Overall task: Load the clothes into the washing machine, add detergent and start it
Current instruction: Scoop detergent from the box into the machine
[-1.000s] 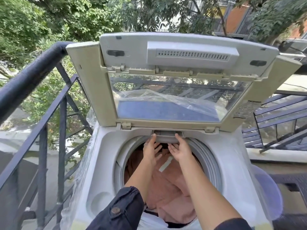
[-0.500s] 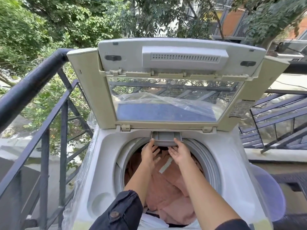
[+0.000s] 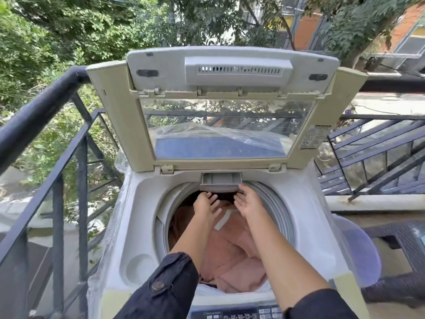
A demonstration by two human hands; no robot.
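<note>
While clothes (image 3: pixel 232 256) lie in the drum (image 3: pixel 278 204), left hand (image 3: pixel 205 204) and right hand (image 3: pixel 249 202) are at the drawer (image 3: pixel 221 181), grips spread, empty.

Washing machine (image 3: pixel 142 226) body white; its lid (image 3: pixel 116 125) frame yellowed cream with a pale grey upper panel; detergent drawer (image 3: pixel 222 181) and drum rim (image 3: pixel 279 208) grey. Clothes (image 3: pixel 232 256) in the drum salmon pink, one bearing a white strip. Sleeve (image 3: pixel 170 300) dark navy with brown button (image 3: pixel 158 285), railing (image 3: pixel 34 116) blue-black, rounded plastic object (image 3: pixel 365 256) lavender.
</note>
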